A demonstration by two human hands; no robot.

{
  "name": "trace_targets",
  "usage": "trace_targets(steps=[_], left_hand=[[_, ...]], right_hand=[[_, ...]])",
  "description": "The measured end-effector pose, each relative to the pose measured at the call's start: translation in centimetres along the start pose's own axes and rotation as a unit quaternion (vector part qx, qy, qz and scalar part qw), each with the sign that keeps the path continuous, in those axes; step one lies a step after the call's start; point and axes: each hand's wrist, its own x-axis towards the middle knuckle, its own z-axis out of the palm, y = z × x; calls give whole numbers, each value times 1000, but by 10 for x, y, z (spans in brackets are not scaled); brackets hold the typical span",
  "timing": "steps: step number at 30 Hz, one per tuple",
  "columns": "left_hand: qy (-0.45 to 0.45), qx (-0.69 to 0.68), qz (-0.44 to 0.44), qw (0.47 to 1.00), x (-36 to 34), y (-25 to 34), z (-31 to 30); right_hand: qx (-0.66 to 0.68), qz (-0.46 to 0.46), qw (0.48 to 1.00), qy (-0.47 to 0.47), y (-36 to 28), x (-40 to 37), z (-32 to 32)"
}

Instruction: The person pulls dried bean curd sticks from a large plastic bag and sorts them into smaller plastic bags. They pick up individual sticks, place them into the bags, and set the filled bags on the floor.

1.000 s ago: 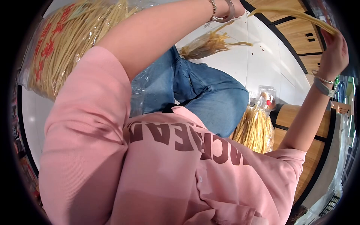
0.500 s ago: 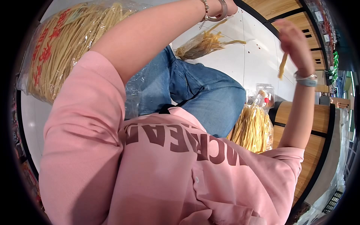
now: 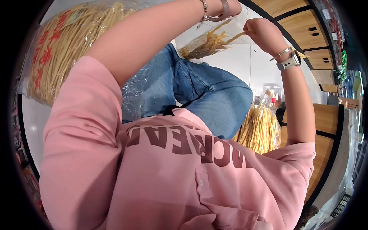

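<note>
My left hand [image 3: 234, 7] is at the top edge, partly cut off. Its fingers are curled, and whatever they hold is out of sight. My right hand [image 3: 264, 33] is closed in a pinch on the end of a long yellow dried bean curd stick [image 3: 235, 37]. That stick reaches out from a bundle in a clear plastic bag [image 3: 195, 46] on the floor, just below my left hand. Another thin yellow piece [image 3: 302, 55] pokes out behind my right wrist.
A large clear bag of dried sticks with red lettering [image 3: 57, 57] lies at left. A smaller bagged bundle [image 3: 258, 130] sits beside my jeans-clad leg [image 3: 214, 96], near a clear plastic container [image 3: 273, 96]. Wooden cabinets [image 3: 303, 28] line the right. Small crumbs dot the white floor.
My right hand has moved left and down from the right side to the bagged bundle, and now pinches a stick there. My left hand has barely moved.
</note>
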Motion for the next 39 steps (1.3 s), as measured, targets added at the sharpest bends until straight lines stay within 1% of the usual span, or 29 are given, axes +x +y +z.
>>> trace_targets(steps=[2,5,8,11,14,15,18,19,22,23,25,27,30,31,34,35,37,38,39], left_hand=[[1,-36,-15,999,-3,2,0],[3,-81,-33,996,-7,3,-1],[4,-116,-45,992,-9,4,-1],[4,-140,-50,989,-12,4,-2],[4,-157,-55,986,-14,7,-1],[3,-161,-56,985,-12,9,-1],[3,-174,-59,983,-12,10,0],[2,-177,-59,982,-12,11,0],[3,-189,-58,980,-13,12,0],[3,-193,-59,979,-14,13,0],[4,-199,-59,978,-15,14,0],[5,-203,-58,977,-16,18,2],[7,-205,-54,977,-18,25,7],[-20,-180,-53,982,-19,26,8],[-45,-204,-74,975,-28,33,6],[-43,-218,-77,972,-32,36,6],[-41,-252,-92,963,-47,48,2],[-27,-251,-78,965,-55,52,5],[-13,-249,-64,966,-61,53,11]], right_hand=[[4,-24,999,-43,-4,4,-5],[69,-37,986,-150,-6,7,-13],[49,-67,991,-105,-2,7,-7],[112,-74,988,-71,-5,3,-19],[178,28,972,-148,-6,14,-19],[173,23,972,-157,-7,18,-17],[147,72,962,-216,-18,28,-13],[175,67,954,-235,-18,31,-9],[231,90,927,-281,-22,33,1],[230,96,927,-281,-20,33,12],[240,88,912,-321,-13,34,30],[234,85,894,-373,-9,34,32],[186,73,913,-356,-1,35,55],[216,92,901,-364,-3,35,54],[167,19,929,-329,-1,37,84],[141,63,919,-362,1,36,90],[48,20,920,-389,-9,35,91],[48,10,929,-368,-5,32,99],[100,2,946,-307,3,25,110]])
